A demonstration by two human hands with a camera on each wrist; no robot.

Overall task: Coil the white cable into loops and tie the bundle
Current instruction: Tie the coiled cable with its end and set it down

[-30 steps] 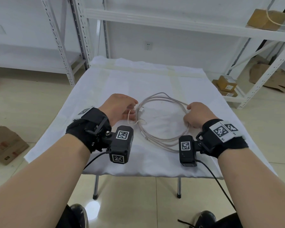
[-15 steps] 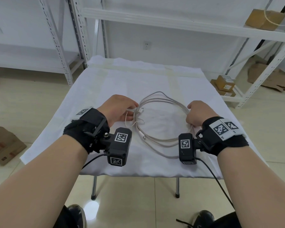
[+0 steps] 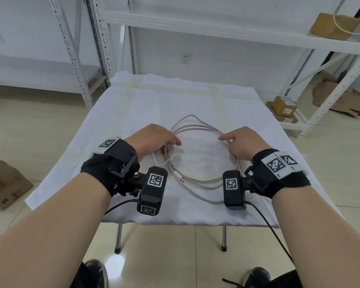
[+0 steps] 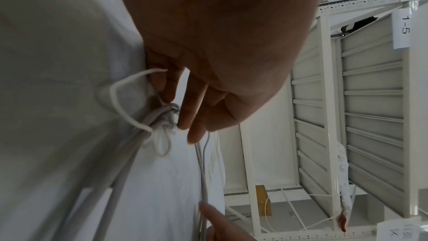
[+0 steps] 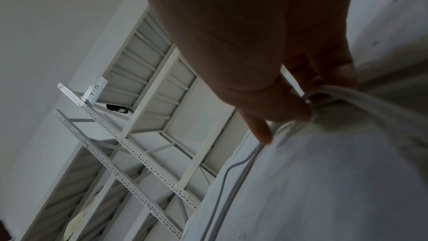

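The white cable (image 3: 195, 127) lies coiled in several loops on the white-clothed table (image 3: 175, 100). A thin white string (image 3: 160, 162) is knotted round the coil's left side, with loose loops (image 4: 114, 98) beside the bundle (image 4: 129, 153). My left hand (image 3: 154, 136) rests over that knot, its fingers (image 4: 194, 116) fairly straight and their tips touching the tie; one string loop disappears behind a finger. On the coil's right side my right hand (image 3: 245, 142) grips the strands (image 5: 370, 98) between curled fingers and thumb, with the index finger stretched out.
White metal shelving (image 3: 237, 32) stands behind and to the right of the table. Cardboard boxes sit on the floor at left (image 3: 4, 181) and right (image 3: 285, 109), and one on the top shelf (image 3: 333, 26). The table's front edge lies just under my wrists.
My right index finger has straightened out along the coil. The left hand's fingers have eased from the string and now rest at the knot. The coil has barely moved.
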